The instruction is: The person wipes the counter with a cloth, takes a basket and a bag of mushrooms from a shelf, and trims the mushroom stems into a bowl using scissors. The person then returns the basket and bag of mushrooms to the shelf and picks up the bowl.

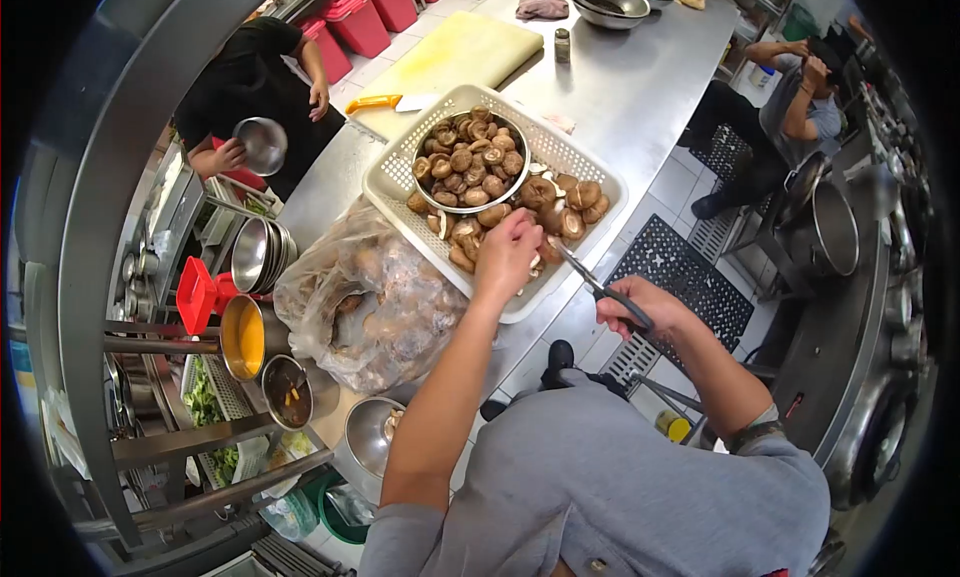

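Note:
My right hand [642, 307] grips a pair of scissors [590, 278] by the dark handles. The blades point up and left at a brown mushroom [550, 250] beside my left fingertips. The fingers of my left hand [508, 255] are pinched together on that mushroom, over the white perforated basket [606, 167]. A round metal bowl [415, 174] heaped with brown mushroom caps [473, 159] stands inside the basket. Loose mushrooms [580, 199] and pale cut stems lie around it. To the left of the basket rests a clear plastic bag [370, 302] with more mushrooms inside.
A yellowish cutting board [460, 52] holds an orange-handled knife [375, 103]. Behind stand a small jar [562, 46] and metal bowls [608, 7]. Another metal bowl [370, 435] is near my left forearm. One person [255, 97] holds a bowl across the table; another [790, 107] is at right.

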The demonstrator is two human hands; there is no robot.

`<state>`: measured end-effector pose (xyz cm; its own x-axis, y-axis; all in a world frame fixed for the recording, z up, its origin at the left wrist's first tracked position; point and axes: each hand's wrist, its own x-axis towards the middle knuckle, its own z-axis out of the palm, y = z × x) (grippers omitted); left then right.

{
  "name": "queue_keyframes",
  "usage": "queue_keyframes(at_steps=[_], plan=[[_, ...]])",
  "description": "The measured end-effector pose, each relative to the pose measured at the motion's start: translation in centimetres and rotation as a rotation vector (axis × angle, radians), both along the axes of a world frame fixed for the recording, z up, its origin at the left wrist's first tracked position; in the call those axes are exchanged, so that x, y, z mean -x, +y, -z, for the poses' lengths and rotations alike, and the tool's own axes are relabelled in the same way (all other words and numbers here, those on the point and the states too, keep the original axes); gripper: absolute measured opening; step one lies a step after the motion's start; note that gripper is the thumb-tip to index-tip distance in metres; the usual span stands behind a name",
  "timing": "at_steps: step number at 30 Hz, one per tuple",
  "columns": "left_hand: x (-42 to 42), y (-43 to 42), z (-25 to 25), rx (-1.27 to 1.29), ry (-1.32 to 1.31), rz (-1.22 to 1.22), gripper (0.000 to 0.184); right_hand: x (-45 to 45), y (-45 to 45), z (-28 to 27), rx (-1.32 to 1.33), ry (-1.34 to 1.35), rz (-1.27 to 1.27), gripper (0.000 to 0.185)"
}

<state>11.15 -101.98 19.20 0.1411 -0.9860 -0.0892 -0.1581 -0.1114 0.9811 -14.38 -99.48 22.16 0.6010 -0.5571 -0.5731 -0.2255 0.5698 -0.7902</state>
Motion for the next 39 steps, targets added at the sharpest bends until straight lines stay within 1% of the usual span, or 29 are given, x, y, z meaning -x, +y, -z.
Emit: queue_keyframes(at_steps=[1, 2, 3, 5, 6, 9, 10, 12, 14, 15, 16, 17, 18, 19, 21, 24, 26, 27, 28, 29, 31, 34, 35, 36, 39], plan=[[0.2, -0.5, 0.6, 0.105, -0.098, 0.026, 0.043, 0.1, -0.4, 0.0, 0.017, -0.013, 0.016, 0.04], [0.6, 0.3, -2.0, 0.088, -0.228, 0.045, 0.043, 0.2, -0.5, 0.1, 0.029, -0.026, 0.033, 0.039], [0.7, 1.0, -2.7, 0.179, -0.326, 0.067, 0.042, 0.3, -0.4, 0.1, 0.039, -0.039, 0.044, 0.038], [-0.1, 3.1, -3.8, 0.346, -0.538, 0.08, 0.041, 0.6, -0.3, -0.4, 0.121, 0.018, 0.049, 0.035], [-0.7, 4.7, -4.9, 0.415, -0.633, 0.041, 0.033, 0.5, -0.1, -0.4, 0.16, 0.033, 0.041, 0.034], [-4.5, 8.9, -6.7, 0.275, -0.588, -0.083, 0.026, 0.4, 0.5, 0.2, 0.212, 0.0, 0.032, 0.035], [-7.3, 10.2, -6.3, 0.247, -0.649, -0.23, 0.018, 0.3, 0.7, 0.2, 0.202, -0.026, 0.031, 0.038], [-14.1, 12.1, -6.6, 0.069, -0.766, -0.476, 0.016, 0.0, 1.3, 0.1, 0.189, -0.067, 0.055, 0.047], [-22.2, 13.6, -1.0, -0.125, -1.05, -0.342, 0.017, -1.1, 1.9, -0.3, 0.186, -0.076, 0.052, 0.047], [-23.6, 13.7, 0.7, -0.083, -1.157, -0.32, 0.018, -1.7, 2.0, -0.8, 0.192, -0.075, 0.042, 0.047], [-24.6, 13.5, 1.8, -0.034, -1.265, -0.3, 0.019, -2.6, 2.2, -1.0, 0.213, -0.052, 0.006, 0.047], [-25.1, 13.1, 1.7, 0.018, -1.374, -0.278, 0.02, -3.4, 2.6, -1.1, 0.237, -0.062, -0.015, 0.046], [-25.3, 12.9, 1.8, -0.06, -1.449, -0.255, 0.022, -4.1, 2.9, -1.8, 0.259, -0.054, -0.063, 0.044], [-25.4, 12.6, 1.8, -0.039, -1.445, -0.275, 0.022, -4.8, 3.4, -2.4, 0.279, -0.043, -0.114, 0.042], [-25.5, 12.5, 2.2, -0.018, -1.436, -0.324, 0.02, -6.4, 5.0, -3.4, 0.274, -0.038, -0.137, 0.04], [-25.5, 12.8, 2.7, -0.071, -1.374, -0.342, 0.019, -8.6, 7.5, -4.1, 0.294, 0.017, -0.194, 0.039], [-24.9, 14.8, 0.9, 0.066, -1.117, -0.454, 0.016, -9.8, 9.8, -4.4, 0.318, 0.118, -0.212, 0.042], [-24.1, 15.8, -0.1, 0.13, -0.982, -0.49, 0.016, -10.5, 10.9, -4.0, 0.429, 0.151, -0.252, 0.044], [-24.2, 17.4, -0.8, 0.142, -0.962, -0.496, 0.022, -11.4, 11.7, -3.3, 0.538, 0.188, -0.288, 0.046], [-23.9, 19.2, -1.5, 0.05, -0.599, -0.501, 0.024, -12.4, 12.6, -3.0, 0.642, 0.229, -0.327, 0.048], [-22.6, 23.2, -3.1, -0.164, 0.127, -0.481, 0.029, -15.9, 15.0, -5.7, 0.828, 0.363, -0.401, 0.052], [-20.2, 29.1, -5.9, -0.196, 0.393, -0.451, 0.035, -19.8, 18.0, -5.1, 1.051, 0.344, -0.32, 0.054], [-19.8, 30.6, -6.0, -0.196, 0.409, -0.449, 0.034, -20.7, 18.7, -4.7, 1.151, 0.335, -0.303, 0.054], [-19.5, 31.9, -6.0, -0.194, 0.425, -0.451, 0.033, -21.5, 19.3, -4.0, 1.172, 0.324, -0.287, 0.057], [-19.1, 34.9, -5.9, -0.201, 0.426, -0.477, 0.031, -23.3, 20.4, -3.4, 1.317, 0.341, -0.362, 0.055]])
